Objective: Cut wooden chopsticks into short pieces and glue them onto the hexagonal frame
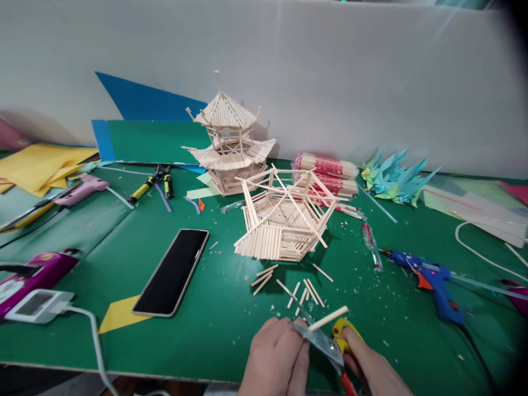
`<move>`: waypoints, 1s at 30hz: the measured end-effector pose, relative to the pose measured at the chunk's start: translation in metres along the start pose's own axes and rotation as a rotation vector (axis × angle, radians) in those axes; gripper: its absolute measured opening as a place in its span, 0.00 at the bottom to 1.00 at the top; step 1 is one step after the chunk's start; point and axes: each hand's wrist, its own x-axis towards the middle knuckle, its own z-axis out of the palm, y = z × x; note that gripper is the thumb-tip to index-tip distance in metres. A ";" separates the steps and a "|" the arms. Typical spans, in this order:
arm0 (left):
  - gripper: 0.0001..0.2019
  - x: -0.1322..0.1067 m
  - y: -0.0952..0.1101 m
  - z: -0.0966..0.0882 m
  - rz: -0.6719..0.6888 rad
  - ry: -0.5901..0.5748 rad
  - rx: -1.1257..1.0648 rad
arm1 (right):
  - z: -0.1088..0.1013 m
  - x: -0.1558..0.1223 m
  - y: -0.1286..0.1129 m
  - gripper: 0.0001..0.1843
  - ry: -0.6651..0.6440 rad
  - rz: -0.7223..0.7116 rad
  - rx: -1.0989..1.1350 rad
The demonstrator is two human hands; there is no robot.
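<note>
My left hand [275, 357] pinches a short pale wooden stick [328, 318] near the table's front edge. My right hand [373, 368] grips cutters with yellow and red handles [340, 344], and their metal jaws meet the stick. Just beyond lie several cut stick pieces [303, 291] on the green mat. Farther back sits an unfinished hexagonal stick frame [282, 220]. Behind that frame stands a finished two-tier stick pagoda [226, 146].
A black phone [173, 271] lies left of centre. A blue glue gun [433, 280] rests at the right with its cord. Wrapped chopstick bundles [328, 170], paper cranes [394, 179], pliers [154, 181], a pink glue gun [82, 190], coloured paper sheets [41, 165] and a charger [37, 303] surround the mat.
</note>
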 end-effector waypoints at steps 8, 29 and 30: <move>0.13 0.015 0.007 -0.016 -0.104 -0.209 -0.306 | -0.005 -0.011 -0.008 0.32 -0.032 -0.034 0.088; 0.12 0.014 0.005 -0.012 -0.214 -0.250 -0.352 | 0.014 0.004 0.014 0.26 -0.020 -0.028 0.162; 0.12 0.010 0.003 -0.008 -0.168 -0.184 -0.249 | 0.015 0.004 0.015 0.26 0.000 -0.026 0.119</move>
